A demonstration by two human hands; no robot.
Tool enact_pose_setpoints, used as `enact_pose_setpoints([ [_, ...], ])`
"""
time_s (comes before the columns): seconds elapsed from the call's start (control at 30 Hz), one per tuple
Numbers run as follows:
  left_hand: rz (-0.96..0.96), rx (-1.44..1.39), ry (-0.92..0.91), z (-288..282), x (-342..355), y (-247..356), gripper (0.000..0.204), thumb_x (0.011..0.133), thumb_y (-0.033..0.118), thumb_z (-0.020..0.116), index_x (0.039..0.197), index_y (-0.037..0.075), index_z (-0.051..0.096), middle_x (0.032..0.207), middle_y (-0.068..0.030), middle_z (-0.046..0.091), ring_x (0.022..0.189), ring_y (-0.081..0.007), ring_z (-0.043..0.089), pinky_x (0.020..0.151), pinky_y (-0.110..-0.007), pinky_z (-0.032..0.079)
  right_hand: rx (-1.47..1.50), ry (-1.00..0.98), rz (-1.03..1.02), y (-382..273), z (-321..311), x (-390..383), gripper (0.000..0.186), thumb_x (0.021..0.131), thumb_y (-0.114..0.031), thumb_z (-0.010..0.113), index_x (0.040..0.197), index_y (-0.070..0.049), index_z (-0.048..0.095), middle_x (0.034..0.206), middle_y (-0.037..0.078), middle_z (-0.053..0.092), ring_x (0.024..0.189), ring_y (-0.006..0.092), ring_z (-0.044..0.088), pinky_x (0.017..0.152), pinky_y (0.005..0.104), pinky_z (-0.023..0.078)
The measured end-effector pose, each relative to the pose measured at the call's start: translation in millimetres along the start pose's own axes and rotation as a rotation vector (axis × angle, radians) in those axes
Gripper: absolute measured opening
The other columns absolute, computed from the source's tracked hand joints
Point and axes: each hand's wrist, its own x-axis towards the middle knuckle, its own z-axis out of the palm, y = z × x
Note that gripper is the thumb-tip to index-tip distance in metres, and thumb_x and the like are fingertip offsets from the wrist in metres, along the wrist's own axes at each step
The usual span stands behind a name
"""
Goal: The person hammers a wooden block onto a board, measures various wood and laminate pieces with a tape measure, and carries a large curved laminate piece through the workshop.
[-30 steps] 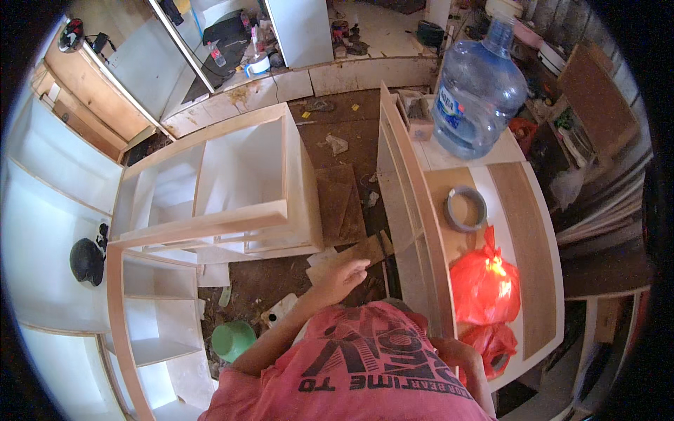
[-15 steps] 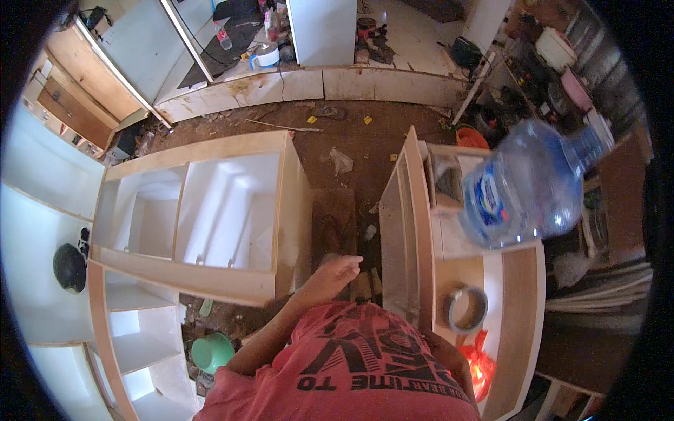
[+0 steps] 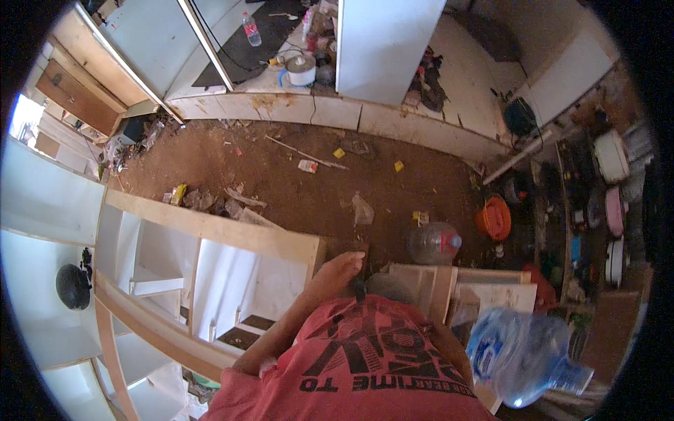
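My left hand (image 3: 344, 269) hangs low in front of my red shirt, fingers loosely stretched to the right. I see nothing in it. Its wrist is close to the corner of a white-lined wooden cabinet frame (image 3: 281, 235) on the left; whether they touch I cannot tell. Of my right arm only a part (image 3: 453, 345) shows beside the shirt, and that hand is out of sight. Beyond this arm, a big clear-blue water bottle (image 3: 523, 354) is by the pale wooden cabinet (image 3: 491, 295) on the right.
Ahead on the brown floor are a clear jug (image 3: 430, 244), an orange bucket (image 3: 496, 216), a thin stick (image 3: 305, 152) and scattered litter. A low ledge (image 3: 260, 109) crosses the far side, with a white pot (image 3: 300, 70) on it. Cluttered shelves (image 3: 562, 203) line the right.
My view has moved forward between the cabinets, which now sit lower in it. The water bottle has slid down the picture. The clear jug has come into sight. My left hand stays in front of me.
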Motion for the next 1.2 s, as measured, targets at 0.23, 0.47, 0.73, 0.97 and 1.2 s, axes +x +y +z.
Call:
enact_pose_setpoints([
  [0.23, -0.002, -0.091, 0.182, -55, 122, 18, 0.041, 0.096, 0.033, 0.049, 0.123, 0.002, 0.054, 0.119, -0.0134, 0.059, 0.113, -0.0243, 0.054, 0.097, -0.036, 0.041, 0.067, -0.147, -0.034, -142, -138, 122, 0.029, 0.096, -0.024, 0.048, 0.118, -0.005, 0.051, 0.112, 0.009, 0.057, 0.100, 0.0204, 0.054, 0.088, 0.0332, 0.043],
  [0.47, -0.071, -0.093, 0.584, -97, 234, -15, 0.037, 0.094, 0.028, 0.051, 0.122, 0.003, 0.054, 0.116, -0.0156, 0.061, 0.109, -0.0270, 0.058, 0.091, -0.036, 0.044, 0.220, -0.485, -0.269, -215, -240, 294, 0.034, 0.096, -0.032, 0.046, 0.119, -0.006, 0.052, 0.107, 0.010, 0.058, 0.100, 0.0200, 0.054, 0.088, 0.0334, 0.043],
  [0.73, -0.266, -0.106, 0.784, -133, 271, -11, 0.036, 0.092, 0.027, 0.054, 0.121, 0.006, 0.055, 0.115, -0.0172, 0.061, 0.102, -0.0317, 0.061, 0.087, -0.039, 0.047, -0.149, -0.760, -0.553, -207, -306, 511, 0.030, 0.098, -0.024, 0.046, 0.120, -0.006, 0.050, 0.111, 0.008, 0.054, 0.104, 0.0174, 0.050, 0.091, 0.0314, 0.040],
  [0.97, -0.286, -0.143, 0.919, -221, 300, -70, 0.037, 0.092, 0.030, 0.053, 0.121, 0.006, 0.055, 0.111, -0.0187, 0.063, 0.100, -0.0326, 0.062, 0.086, -0.039, 0.048, -0.304, -0.801, -0.629, -361, -262, 597, 0.029, 0.097, -0.023, 0.047, 0.120, -0.005, 0.050, 0.112, 0.008, 0.054, 0.106, 0.0186, 0.050, 0.093, 0.0322, 0.040],
  [1.2, -0.189, -0.162, 0.911, -459, 315, -40, 0.035, 0.093, 0.027, 0.051, 0.119, 0.004, 0.056, 0.114, -0.0192, 0.061, 0.105, -0.0324, 0.060, 0.089, -0.037, 0.046, -0.469, -0.615, -0.619, -591, -185, 572, 0.033, 0.094, -0.027, 0.049, 0.118, -0.005, 0.051, 0.111, 0.011, 0.057, 0.105, 0.0244, 0.054, 0.092, 0.0363, 0.042],
])
